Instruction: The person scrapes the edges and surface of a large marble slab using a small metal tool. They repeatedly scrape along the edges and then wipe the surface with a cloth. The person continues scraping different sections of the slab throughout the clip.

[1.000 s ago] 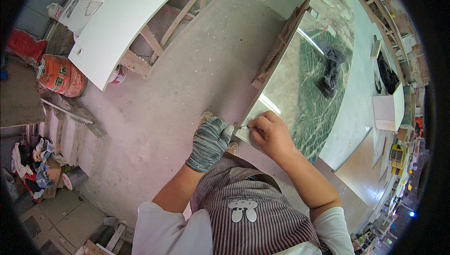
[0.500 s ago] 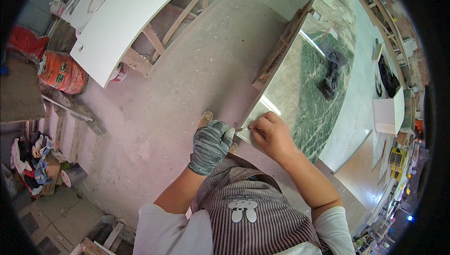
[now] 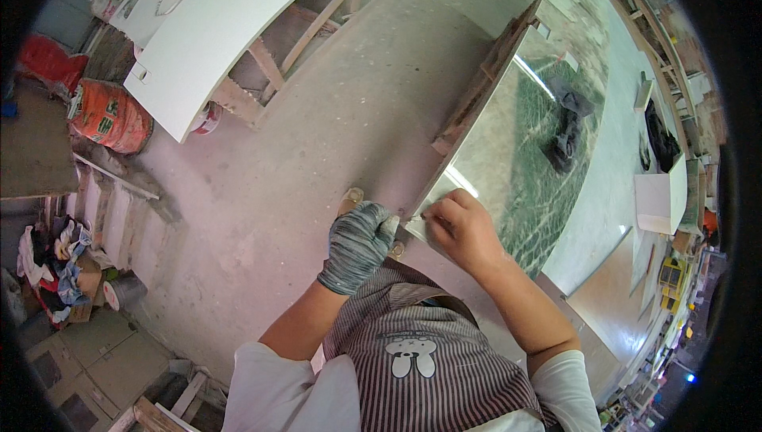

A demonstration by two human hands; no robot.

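Note:
My left hand (image 3: 357, 248), in a grey knitted glove, is closed in a fist just left of the near corner of a polished green-and-white stone slab (image 3: 537, 194). Whatever it grips is hidden or too small to name. My right hand (image 3: 460, 225) is bare, its fingers curled and pinched together above that corner. A small pale bit (image 3: 415, 224) shows at the slab edge between the hands; I cannot tell what it is or whether it is held. Farther up the slab lies a crumpled black bundle (image 3: 565, 134).
A long white panel (image 3: 202, 31) rests on wooden trestles at the far left. Orange sacks (image 3: 111, 118) and piled cloths (image 3: 67, 265) stand left. Right of the slab are a pale surface (image 3: 607, 194) and a white open box (image 3: 660, 198). Dusty floor (image 3: 262, 202) lies between.
The thin dark piece seen between my hands half a second ago hardly shows now. My left hand has barely shifted, and my right hand stays at the corner.

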